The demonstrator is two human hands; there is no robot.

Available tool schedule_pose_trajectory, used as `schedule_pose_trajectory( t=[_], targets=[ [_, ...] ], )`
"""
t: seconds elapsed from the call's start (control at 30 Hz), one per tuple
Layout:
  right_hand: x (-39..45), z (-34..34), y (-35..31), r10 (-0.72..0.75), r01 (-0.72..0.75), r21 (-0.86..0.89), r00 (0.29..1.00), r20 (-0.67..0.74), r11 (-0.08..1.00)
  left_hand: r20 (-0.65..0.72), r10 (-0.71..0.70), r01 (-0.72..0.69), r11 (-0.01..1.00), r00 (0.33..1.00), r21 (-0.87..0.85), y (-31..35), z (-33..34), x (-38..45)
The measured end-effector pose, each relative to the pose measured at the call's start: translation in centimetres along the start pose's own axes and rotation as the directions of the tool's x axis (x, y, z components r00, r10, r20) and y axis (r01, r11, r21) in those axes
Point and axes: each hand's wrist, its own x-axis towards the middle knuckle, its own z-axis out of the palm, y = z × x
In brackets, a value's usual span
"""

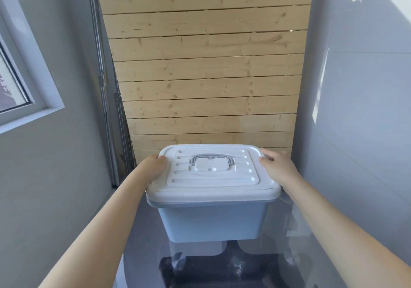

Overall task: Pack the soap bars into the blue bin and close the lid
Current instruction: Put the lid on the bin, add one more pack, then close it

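The blue bin (211,221) stands on a dark glossy table (142,243), seen from above and in front. A white lid (211,183) with a grey folded handle (212,160) lies flat on the bin and covers it fully. My left hand (153,167) grips the lid's left edge, thumb on top and fingers hidden below the rim. My right hand (277,167) grips the lid's right edge near the far corner, thumb on top. No soap bars are visible; the bin's inside is hidden by the lid.
A wall of pale wooden planks (204,65) rises right behind the bin. Grey walls close in on both sides, with a white window frame (26,83) at the left. Metal rails (106,110) lean in the left corner.
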Motion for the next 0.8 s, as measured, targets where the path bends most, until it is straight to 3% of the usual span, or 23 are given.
schedule_pose_trajectory(
  t=[0.17, 0.33, 0.43, 0.53, 0.73, 0.8],
  targets=[
    [-0.3, -0.2, 0.5, -0.018, 0.018, -0.003, 1.0, 0.026, 1.0, 0.024, 0.022, -0.021, 0.998, 0.999, -0.061, -1.5, 0.4, 0.0],
    [-0.4, -0.3, 0.3, -0.025, 0.026, -0.019, 1.0, 0.019, 0.999, 0.048, 0.083, -0.067, 0.961, 0.995, -0.267, -2.3, 0.7, -0.2],
    [-0.6, -0.1, 0.4, 0.016, -0.017, 0.129, 1.0, 0.015, 0.991, 0.08, 0.064, -0.033, 0.939, 0.995, -0.342, -2.5, 0.6, -0.4],
    [-0.9, 0.1, 0.4, 0.053, -0.054, 0.245, 0.999, 0.013, 0.968, 0.024, 0.042, -0.034, 0.963, 0.999, -0.267, -2.0, 0.5, -0.5],
    [-1.2, -0.1, -0.7, 0.068, -0.062, 0.243, 0.998, -0.018, 0.968, -0.041, -0.112, 0.109, 0.992, 0.993, -0.068, 0.6, -1.0, 0.2],
    [-1.1, -0.1, -1.1, 0.048, -0.043, 0.219, 0.999, -0.02, 0.975, 0.003, -0.151, 0.15, 0.979, 0.989, -0.141, 1.2, -0.8, 0.3]
  ],
)
